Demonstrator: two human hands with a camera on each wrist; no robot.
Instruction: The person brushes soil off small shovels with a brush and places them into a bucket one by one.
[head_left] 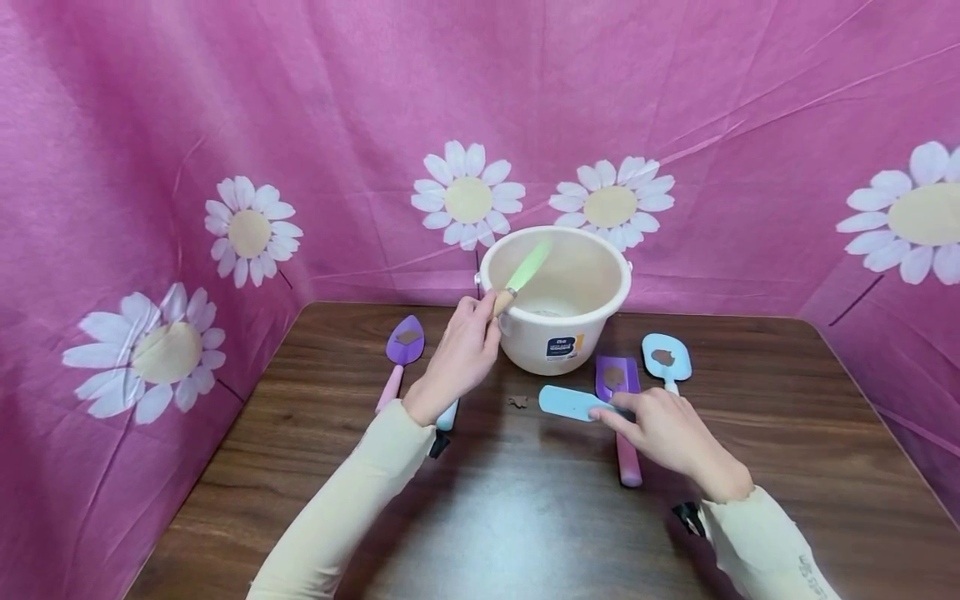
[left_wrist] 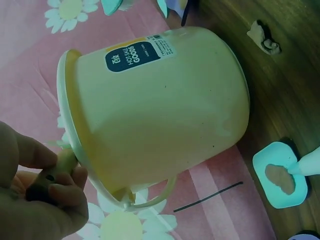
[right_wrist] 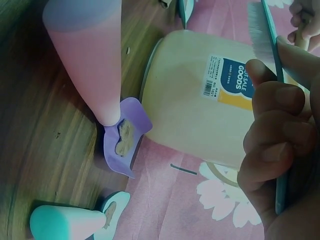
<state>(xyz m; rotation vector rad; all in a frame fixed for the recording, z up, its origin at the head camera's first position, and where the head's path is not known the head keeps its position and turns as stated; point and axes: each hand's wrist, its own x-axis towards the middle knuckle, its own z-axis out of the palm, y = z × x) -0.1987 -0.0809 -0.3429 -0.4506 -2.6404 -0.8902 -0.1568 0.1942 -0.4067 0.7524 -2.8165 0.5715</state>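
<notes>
My left hand point(head_left: 463, 350) grips the wooden handle point(head_left: 502, 303) of a small tool whose light green blade point(head_left: 529, 265) reaches over the rim into the opening of a cream bucket point(head_left: 517, 337). The left wrist view shows the fingers curled round that handle beside the rim. My right hand point(head_left: 667, 423) holds a light blue brush point(head_left: 568, 403) above the table, in front of the bucket. Its white bristles point(right_wrist: 261, 32) show in the right wrist view. Close below that hand lies a purple square shovel point(head_left: 630, 371) with a pink handle, bearing a brown lump.
A small brown piece point(head_left: 517, 402) lies before the bucket. At left rests a purple pointed shovel point(head_left: 406, 329) with brown material. A light blue shovel point(head_left: 679, 354) with a brown lump lies at right. A blue handle point(head_left: 447, 418) shows beside my left wrist. Pink flowered cloth point(head_left: 360, 125) surrounds the table.
</notes>
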